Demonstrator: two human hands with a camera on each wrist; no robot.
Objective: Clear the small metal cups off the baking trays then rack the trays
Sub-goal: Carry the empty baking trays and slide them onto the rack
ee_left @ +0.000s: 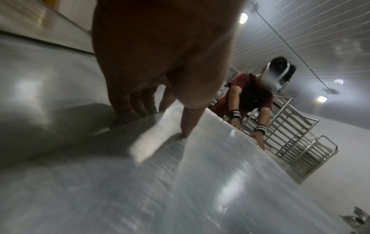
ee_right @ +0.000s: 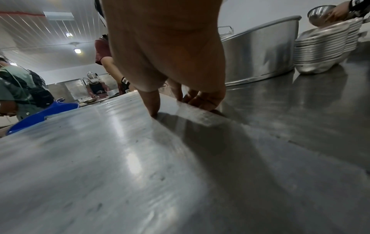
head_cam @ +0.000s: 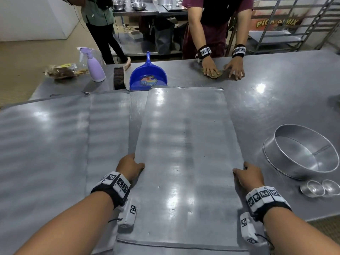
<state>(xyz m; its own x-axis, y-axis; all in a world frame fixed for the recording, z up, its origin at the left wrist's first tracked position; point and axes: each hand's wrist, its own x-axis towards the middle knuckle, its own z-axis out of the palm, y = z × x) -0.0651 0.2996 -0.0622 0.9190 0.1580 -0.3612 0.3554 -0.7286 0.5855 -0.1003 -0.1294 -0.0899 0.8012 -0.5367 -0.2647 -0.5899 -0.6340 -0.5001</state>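
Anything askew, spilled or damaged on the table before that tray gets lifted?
Little stands out. The baking tray, gripped by the left hand and right hand, lies skewed across the trays underneath. Small dark specks dot its surface. No spill or damage shows.

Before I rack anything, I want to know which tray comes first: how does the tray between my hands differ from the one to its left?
The centre tray is gripped at both long edges, by the left hand and the right hand; the left tray is untouched. The centre tray lies on top, overlapping the left tray's right side. Its whole outline shows, while the left tray runs out of the frame. Both are flat, dull metal and carry no cups.
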